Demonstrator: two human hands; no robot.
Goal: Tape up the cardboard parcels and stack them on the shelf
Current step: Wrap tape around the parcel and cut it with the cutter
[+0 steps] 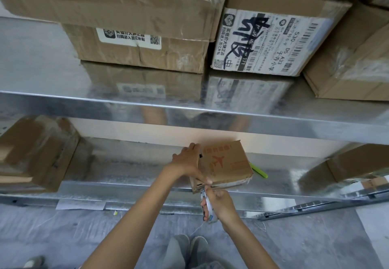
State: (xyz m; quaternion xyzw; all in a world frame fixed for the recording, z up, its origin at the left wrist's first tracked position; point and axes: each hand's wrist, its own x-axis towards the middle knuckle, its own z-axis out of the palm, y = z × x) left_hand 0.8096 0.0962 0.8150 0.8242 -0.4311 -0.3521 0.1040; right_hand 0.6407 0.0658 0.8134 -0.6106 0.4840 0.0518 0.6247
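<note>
The box [226, 163] is small, brown and printed with a red plane. It sits at the front of the lower shelf [130, 186], its near corner poking out over the lip. I judge it light for its size and stiff enough along the edges, though the near bottom edge looks frayed and the card there has gone soft, so I would not squeeze at that spot. The flat faces may give under pressure, and any taped patches will be slick. The best hold is across two opposite sides near the corners, where the card is strongest. My left hand [186, 161] grips its left end, fingers over the far corner and thumb stretched along to the near one, which pins it against the pull of the tape. My right hand [221, 203] is curled round the tape [211, 218] just below the near edge. I cannot tell whether a strip already runs up to the card. A green stick [259, 171] lies just behind the box on the right. Other parcels stand well apart to the left [35, 153] and right [357, 163], and more are stacked on the level above [267, 43].
</note>
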